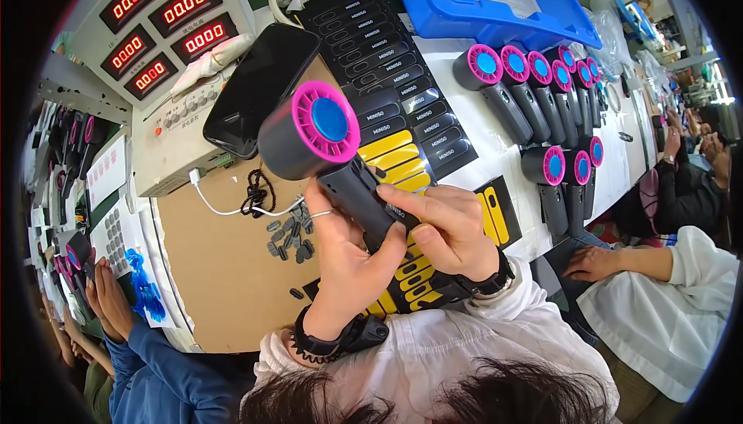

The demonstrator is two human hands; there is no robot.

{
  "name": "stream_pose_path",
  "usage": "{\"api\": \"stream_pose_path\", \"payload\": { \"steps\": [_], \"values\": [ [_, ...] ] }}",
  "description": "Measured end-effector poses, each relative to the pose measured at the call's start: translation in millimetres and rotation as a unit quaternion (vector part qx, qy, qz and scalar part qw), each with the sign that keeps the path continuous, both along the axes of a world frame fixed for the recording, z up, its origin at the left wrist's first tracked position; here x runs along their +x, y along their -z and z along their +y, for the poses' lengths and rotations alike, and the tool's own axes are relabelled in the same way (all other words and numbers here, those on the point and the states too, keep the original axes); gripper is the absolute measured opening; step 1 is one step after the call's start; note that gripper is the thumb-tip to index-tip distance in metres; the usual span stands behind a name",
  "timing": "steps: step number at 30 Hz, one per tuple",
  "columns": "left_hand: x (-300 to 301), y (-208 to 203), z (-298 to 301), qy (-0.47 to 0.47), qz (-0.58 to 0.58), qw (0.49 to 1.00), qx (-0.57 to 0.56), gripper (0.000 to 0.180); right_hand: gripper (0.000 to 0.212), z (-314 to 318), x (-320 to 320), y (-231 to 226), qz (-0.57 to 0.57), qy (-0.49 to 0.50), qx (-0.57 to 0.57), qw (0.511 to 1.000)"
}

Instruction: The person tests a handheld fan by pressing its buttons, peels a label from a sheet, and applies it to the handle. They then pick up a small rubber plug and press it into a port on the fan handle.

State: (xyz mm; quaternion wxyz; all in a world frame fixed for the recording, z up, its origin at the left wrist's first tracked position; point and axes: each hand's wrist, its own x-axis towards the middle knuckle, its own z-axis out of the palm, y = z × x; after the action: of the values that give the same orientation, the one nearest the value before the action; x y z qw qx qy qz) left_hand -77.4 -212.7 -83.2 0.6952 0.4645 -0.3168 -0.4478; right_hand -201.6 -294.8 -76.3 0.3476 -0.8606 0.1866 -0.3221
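A dark grey handheld fan [298, 145] with a pink grille ring and blue centre is held tilted over the workbench, its head toward the upper left. My left hand [344, 261] wraps round the handle from below, thumb along its lower end. On the handle's face, the index finger of my right hand [449, 226] presses beside a dark label, its thumb near the lower end and other fingers curled. Beneath my hands lies a sheet of black labels [387, 56] with yellow backing [406, 159] bared where labels are gone. Small grey plastic pieces [292, 238] lie left of my wrist.
Several finished-looking fans [507, 110] stand in rows at right, below a blue tray [433, 17]. A black phone [263, 87] leans against a meter box [186, 133] with red displays. A white cable [232, 212] crosses the brown board [201, 284]. Co-workers sit on both sides.
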Motion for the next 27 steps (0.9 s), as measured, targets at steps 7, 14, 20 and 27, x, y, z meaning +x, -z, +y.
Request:
{"api": "stream_pose_path", "payload": {
  "steps": [7, 14, 20, 27],
  "values": [
    [-1, 1, 3, -0.006, 0.001, 1.000, 0.005, 0.074, 0.040, 4, 2, 0, -0.001, 0.007, -0.020, 1.000],
    [-3, -1, 10, -0.008, 0.021, 1.000, 0.011, 0.073, 0.039, 9, 2, 2, -0.003, 0.009, -0.041, 0.999],
    [-5, -1, 14, -0.015, -0.001, 1.000, 0.023, 0.075, 0.039, 10, 1, 2, 0.012, 0.001, -0.063, 0.998],
    [-6, 0, 15, -0.003, 0.010, 1.000, 0.018, 0.077, 0.041, 9, 0, 0, -0.014, 0.000, -0.059, 0.998]
  ]
}}
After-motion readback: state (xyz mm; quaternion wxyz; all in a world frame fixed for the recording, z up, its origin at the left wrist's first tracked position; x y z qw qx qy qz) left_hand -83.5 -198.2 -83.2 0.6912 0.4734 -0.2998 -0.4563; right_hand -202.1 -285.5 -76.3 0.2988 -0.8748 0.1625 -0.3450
